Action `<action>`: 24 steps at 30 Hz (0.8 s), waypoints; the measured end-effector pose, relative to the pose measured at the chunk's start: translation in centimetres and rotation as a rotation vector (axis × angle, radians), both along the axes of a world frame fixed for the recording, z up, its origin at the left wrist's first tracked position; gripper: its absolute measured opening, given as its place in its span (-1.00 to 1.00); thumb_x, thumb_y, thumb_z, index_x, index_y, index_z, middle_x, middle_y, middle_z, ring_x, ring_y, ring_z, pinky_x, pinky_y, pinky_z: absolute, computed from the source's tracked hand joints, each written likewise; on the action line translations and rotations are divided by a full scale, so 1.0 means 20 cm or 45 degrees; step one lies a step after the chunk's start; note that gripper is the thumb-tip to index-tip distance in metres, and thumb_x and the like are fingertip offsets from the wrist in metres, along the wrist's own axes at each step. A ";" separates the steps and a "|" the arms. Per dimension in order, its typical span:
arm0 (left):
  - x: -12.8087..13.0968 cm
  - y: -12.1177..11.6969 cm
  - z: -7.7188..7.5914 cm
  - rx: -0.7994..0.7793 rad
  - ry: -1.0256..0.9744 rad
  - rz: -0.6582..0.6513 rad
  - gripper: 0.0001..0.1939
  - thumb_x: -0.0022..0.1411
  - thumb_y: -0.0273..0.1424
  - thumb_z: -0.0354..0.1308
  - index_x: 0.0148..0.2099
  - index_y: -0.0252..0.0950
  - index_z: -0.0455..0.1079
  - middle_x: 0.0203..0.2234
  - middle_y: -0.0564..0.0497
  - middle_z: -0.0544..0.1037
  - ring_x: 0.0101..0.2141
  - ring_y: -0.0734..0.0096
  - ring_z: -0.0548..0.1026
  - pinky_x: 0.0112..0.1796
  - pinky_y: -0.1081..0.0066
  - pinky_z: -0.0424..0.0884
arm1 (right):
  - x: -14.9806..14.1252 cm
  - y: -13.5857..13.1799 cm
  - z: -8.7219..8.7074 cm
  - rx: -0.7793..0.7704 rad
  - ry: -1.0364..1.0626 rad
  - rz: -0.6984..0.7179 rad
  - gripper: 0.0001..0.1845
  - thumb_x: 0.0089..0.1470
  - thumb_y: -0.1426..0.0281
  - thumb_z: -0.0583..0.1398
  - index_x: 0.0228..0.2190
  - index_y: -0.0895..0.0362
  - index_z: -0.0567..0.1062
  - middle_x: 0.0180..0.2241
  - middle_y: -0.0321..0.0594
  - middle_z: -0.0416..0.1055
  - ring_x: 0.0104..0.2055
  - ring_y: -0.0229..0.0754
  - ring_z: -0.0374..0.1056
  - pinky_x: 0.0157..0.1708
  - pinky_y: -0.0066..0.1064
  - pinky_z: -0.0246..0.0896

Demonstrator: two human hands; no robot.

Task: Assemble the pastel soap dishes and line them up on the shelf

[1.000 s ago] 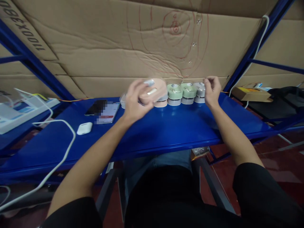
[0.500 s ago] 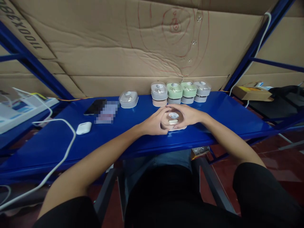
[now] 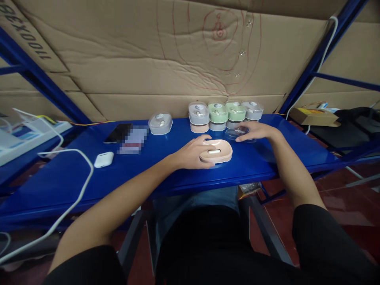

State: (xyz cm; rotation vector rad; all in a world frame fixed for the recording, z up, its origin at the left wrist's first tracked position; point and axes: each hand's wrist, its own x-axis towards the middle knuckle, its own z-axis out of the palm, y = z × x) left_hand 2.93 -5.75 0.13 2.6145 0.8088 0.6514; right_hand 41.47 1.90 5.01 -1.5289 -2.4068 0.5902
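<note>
Left hand (image 3: 192, 154), peach box (image 3: 225, 147) within its grasp; table (image 3: 252, 159) beneath

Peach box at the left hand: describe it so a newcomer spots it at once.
On the blue table, look in front of the row of stacked boxes. There, the left hand grips one end of the oval peach box. Unlike the lower peach box under a gray box, it has nothing stacked on it.

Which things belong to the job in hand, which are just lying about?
In the job:
- peach box, left hand on it
- clear lid, at right hand
- probably stacked boxes

Likely lying about:
- white case
- dark flat device
- white cable
- carton
</note>
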 end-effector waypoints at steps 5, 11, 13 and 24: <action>0.01 0.01 -0.02 -0.045 -0.060 -0.035 -0.53 0.34 -0.26 0.55 0.27 -0.01 0.78 0.51 -0.18 0.51 0.53 -0.24 0.45 0.54 -0.32 0.36 | -0.01 0.04 -0.07 0.008 -0.005 0.091 0.10 -0.32 -0.12 0.71 0.27 -0.11 0.74 0.14 -0.09 0.78 0.17 0.48 0.68 0.27 0.38 0.61; 0.00 0.03 0.00 -0.042 -0.120 0.007 -0.73 0.46 -0.21 0.45 0.12 -0.09 0.83 0.41 -0.18 0.64 0.48 -0.21 0.51 0.52 -0.31 0.39 | 0.00 0.06 -0.10 0.023 -0.029 0.123 0.15 -0.27 -0.12 0.70 0.35 -0.09 0.69 0.26 -0.07 0.73 0.29 0.51 0.63 0.37 0.39 0.55; -0.02 0.05 0.03 -0.007 -0.144 0.035 -0.76 0.48 -0.19 0.40 0.00 -0.16 0.83 0.35 -0.21 0.68 0.46 -0.23 0.53 0.51 -0.27 0.42 | -0.01 0.05 -0.09 0.034 -0.031 0.122 0.15 -0.27 -0.12 0.69 0.35 -0.08 0.69 0.28 -0.06 0.72 0.29 0.49 0.63 0.38 0.36 0.55; -0.29 0.20 0.24 -0.093 0.480 0.425 -0.48 0.27 0.18 0.32 -0.21 -0.20 0.69 -0.07 -0.22 0.72 -0.02 -0.15 0.69 0.03 0.06 0.56 | -0.05 0.01 -0.06 -0.029 -0.129 0.094 0.25 -0.22 -0.10 0.66 0.46 0.03 0.59 0.38 0.05 0.64 0.39 0.54 0.54 0.45 0.33 0.46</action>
